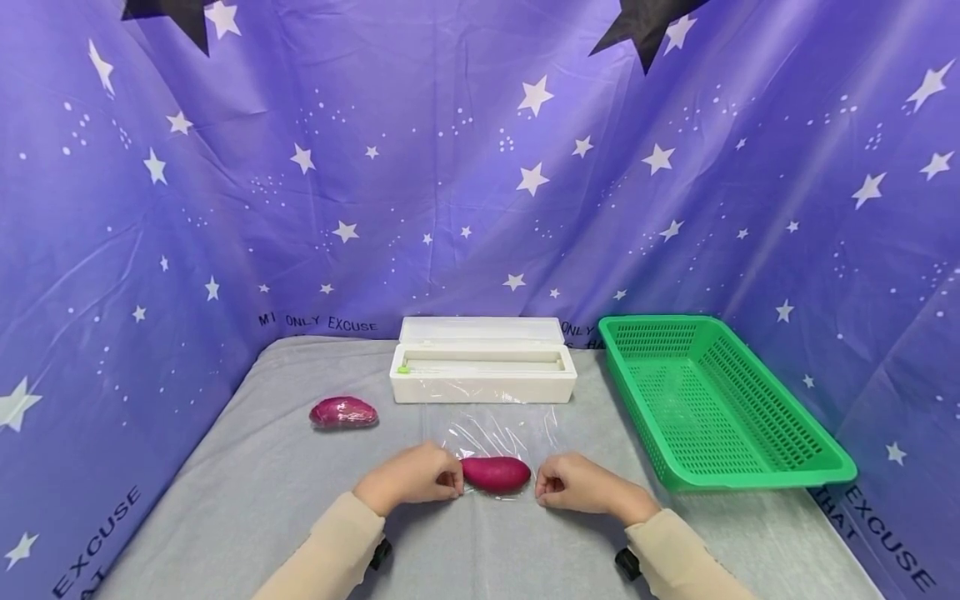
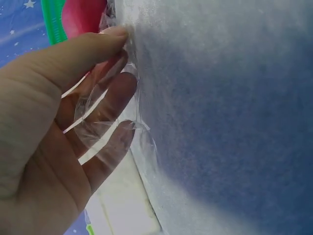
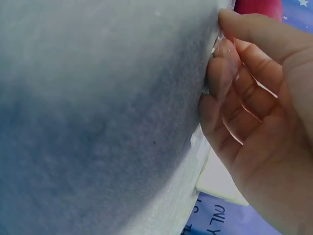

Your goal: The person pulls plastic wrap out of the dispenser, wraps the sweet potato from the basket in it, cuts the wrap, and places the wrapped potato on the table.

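Pinching the clear film (image 1: pixel 480 432) by its near edge, your left hand (image 1: pixel 420 477) and right hand (image 1: pixel 581 483) are probably holding it taut under the purple-red tuber (image 1: pixel 497 474) between them. Fingers (image 2: pixel 123 87) look narrow, film in both. White box (image 1: pixel 483 389) sits just past the tuber; you've got some bench (image 1: pixel 617 433) between right hand and green basket (image 1: pixel 757 482).

Blue-purple fabric (image 1: pixel 420 108) walls in the space on 3 sides, left, far and right, hanging in soft folds. White stars (image 1: pixel 536 95) and small dots pattern it, with 2 large black stars (image 1: pixel 647 29) partly visible high on the far side. Dark lettering (image 1: pixel 352 325) runs low along it, apparently reading "ONLY EXCUSE", though folds blur some words. A gray cloth-covered table (image 1: pixel 225 508) reaches the far fabric; pale light glosses the right-hand folds.
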Motion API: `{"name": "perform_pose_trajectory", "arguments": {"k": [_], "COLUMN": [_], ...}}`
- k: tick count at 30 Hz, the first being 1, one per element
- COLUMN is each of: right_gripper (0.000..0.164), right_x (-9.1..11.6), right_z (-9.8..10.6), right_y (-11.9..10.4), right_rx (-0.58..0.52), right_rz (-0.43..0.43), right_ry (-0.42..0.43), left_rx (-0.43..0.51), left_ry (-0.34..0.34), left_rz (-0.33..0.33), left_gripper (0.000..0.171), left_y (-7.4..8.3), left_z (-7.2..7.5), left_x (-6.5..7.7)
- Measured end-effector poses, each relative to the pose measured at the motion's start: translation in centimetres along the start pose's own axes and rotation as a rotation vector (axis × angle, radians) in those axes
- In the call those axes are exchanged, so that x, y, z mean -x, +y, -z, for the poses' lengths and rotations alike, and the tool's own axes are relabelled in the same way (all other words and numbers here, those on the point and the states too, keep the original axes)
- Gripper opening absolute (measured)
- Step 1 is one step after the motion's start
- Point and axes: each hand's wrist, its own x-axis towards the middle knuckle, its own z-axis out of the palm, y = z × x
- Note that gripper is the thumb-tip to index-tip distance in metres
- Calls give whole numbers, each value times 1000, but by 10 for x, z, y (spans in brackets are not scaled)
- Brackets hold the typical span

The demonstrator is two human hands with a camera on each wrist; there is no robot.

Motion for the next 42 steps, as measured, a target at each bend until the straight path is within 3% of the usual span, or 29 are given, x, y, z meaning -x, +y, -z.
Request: {"name": "perform_pose_trajectory", "arguments": {"k": [9,14,21,29,36,42], "right_gripper": [14,11,20,39,31,25], "right_x": [2,1,1,0,-3,-10], "right_z": [4,5,6,7,13,16], "right_y": [-2,-2,-1,-2,-2,0], "right_rx": [9,-16,-37,17,39,89], "right_rz": [46,6,-24,-21,-20,15], "right_ry": [66,70,88,70,45,49], "left_rx": [64,97,143,123,97,77], "left_ry": [71,114,120,111,130,137], "left_rz": [-26,-11,35,33,6,-12], "left_gripper": [11,8,19,30,18,19], "left_y": [-3,-8,-11,-10,-10,-12], "left_z": [2,1,2,2,4,4], "left_x": [-2,-1,0,1,-1,-4]}}
